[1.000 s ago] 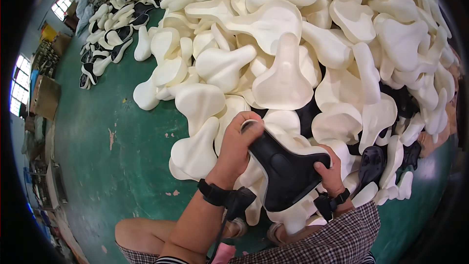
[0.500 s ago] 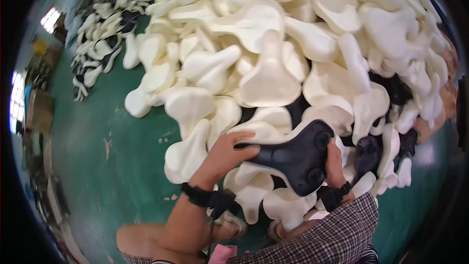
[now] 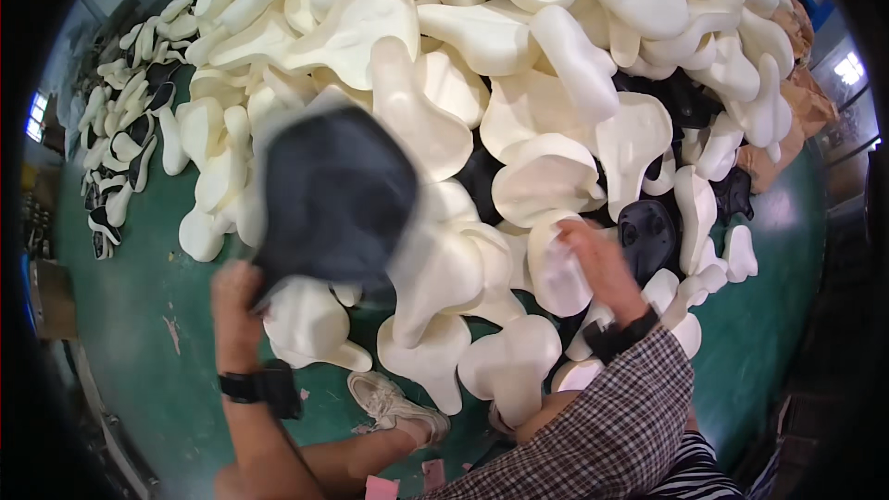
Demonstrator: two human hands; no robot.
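Saddle shell (image 3: 338,194) in black plastic is up in my left hand (image 3: 236,301), pinched by its narrow nose end with the broad rear swung out over the pile – it shows blurred, so I can't make out its underside. I'd judge it light, since I can hold it by one end with a single hand, and stiff enough to keep its shape when held that way. The smooth moulded surface looks a bit slick, so the nose, where my fingers can wrap around, seems the surest place to grip.

My right hand (image 3: 597,264) lies flat, fingers loosely curled, on a cream foam saddle pad (image 3: 556,268) in the heap (image 3: 482,65); whether it has closed on the pad I cannot tell. These pads look soft and very light, likely to dent if squeezed – better taken at the wide back. Another black shell (image 3: 646,233) sits just beside that hand, half buried. My shoe (image 3: 394,403) rests on the green floor (image 3: 130,315) below
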